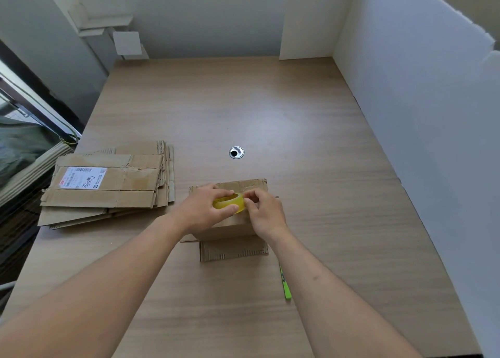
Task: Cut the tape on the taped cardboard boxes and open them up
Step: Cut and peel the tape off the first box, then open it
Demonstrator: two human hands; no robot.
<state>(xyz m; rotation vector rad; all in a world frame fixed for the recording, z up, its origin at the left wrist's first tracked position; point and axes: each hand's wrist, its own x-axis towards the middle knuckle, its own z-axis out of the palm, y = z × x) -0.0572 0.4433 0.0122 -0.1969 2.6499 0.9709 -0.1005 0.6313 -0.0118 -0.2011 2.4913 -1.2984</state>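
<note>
A small brown cardboard box [236,229] lies flat-ish on the wooden table, just in front of me, partly hidden by both hands. Above it my left hand [203,209] grips a yellow roll of tape [232,201], thumb under and fingers over it. My right hand [263,211] pinches at the roll's right edge with thumb and forefinger. A green utility knife [285,284] lies on the table beside my right forearm, partly hidden by it.
A stack of flattened cardboard boxes [108,187], the top one with a white shipping label, lies at the left. A round metal cable hole [236,152] sits mid-table. White panels wall the table's back and right sides; the left edge drops off by a window.
</note>
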